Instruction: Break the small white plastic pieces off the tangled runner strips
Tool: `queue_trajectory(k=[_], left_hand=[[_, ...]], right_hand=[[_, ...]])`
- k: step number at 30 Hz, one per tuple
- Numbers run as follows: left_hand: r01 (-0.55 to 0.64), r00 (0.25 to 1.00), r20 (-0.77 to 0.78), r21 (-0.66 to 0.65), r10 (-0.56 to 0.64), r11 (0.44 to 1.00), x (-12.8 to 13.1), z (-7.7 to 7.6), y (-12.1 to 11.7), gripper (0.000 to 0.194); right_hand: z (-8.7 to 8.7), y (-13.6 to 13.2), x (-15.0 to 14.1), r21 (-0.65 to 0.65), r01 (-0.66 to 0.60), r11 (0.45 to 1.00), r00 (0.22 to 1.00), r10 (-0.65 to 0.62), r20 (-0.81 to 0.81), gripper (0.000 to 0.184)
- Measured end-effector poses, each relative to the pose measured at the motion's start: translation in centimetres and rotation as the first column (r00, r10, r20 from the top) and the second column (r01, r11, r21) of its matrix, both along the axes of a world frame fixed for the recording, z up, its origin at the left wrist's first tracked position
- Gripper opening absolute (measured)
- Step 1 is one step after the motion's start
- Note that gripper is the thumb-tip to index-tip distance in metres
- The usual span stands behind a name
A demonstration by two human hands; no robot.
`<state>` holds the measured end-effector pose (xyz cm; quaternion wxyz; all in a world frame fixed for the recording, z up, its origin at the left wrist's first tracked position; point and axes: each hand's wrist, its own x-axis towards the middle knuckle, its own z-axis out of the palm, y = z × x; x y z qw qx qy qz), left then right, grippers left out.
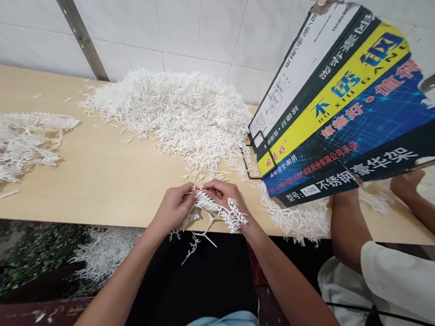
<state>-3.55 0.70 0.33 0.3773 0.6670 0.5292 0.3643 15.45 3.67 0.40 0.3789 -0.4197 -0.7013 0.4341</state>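
Close to the table's front edge, my left hand (177,203) and my right hand (227,192) are closed together, fingertips nearly meeting. Between them is a white branched plastic sprig (231,215), with thin forked stems dangling below my fingers past the table edge. Both hands pinch it; the exact spot they grip is partly hidden by fingers. Just beyond my hands lies a large heap of small white plastic pieces (180,109), its loose front edge spreading toward me.
More white sprigs (17,145) lie at the left on the wooden table (97,188). A printed cardboard panel (344,103) stands tilted at the right, on a black wire holder (250,161). Behind it, a co-worker's arm (351,228) rests near another white pile (296,218). Metal brackets (77,26) hold the wall side.
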Motion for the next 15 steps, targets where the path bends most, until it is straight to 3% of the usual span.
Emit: queue_trajectory(k=[2, 5, 7, 9, 12, 15], left_hand=[[0.029, 0.998, -0.055, 0.012, -0.028, 1.000, 0.1, 0.1, 0.0, 0.033], [0.061, 0.994, -0.095, 0.012, -0.060, 0.998, 0.1, 0.2, -0.2, 0.031], [0.038, 0.997, -0.060, 0.002, -0.038, 0.999, 0.1, 0.3, -0.3, 0.031], [0.005, 1.000, 0.002, -0.002, -0.005, 1.000, 0.0, 0.4, -0.5, 0.032], [-0.041, 0.997, 0.059, 0.012, 0.040, 0.999, 0.0, 0.4, -0.5, 0.033], [-0.049, 0.998, 0.045, 0.029, 0.047, 0.998, 0.0, 0.3, -0.4, 0.031]], right_hand=[[-0.4, 0.3, 0.2, 0.032, 0.045, 0.998, 0.999, -0.045, 0.009, 0.022], [-1.0, 0.7, 0.8, -0.014, 0.288, 0.958, 0.949, -0.287, -0.128, 0.029], [-1.1, 0.8, 1.1, -0.058, 0.369, 0.928, 0.907, -0.373, -0.196, 0.030], [-0.9, 0.7, 0.9, 0.009, 0.328, 0.945, 0.934, -0.322, -0.153, 0.027], [-0.3, 0.2, 0.1, 0.173, 0.139, 0.975, 0.989, -0.146, 0.026, 0.031], [-0.2, -0.1, -0.4, 0.195, -0.013, 0.981, 0.997, -0.002, 0.076, 0.021]])
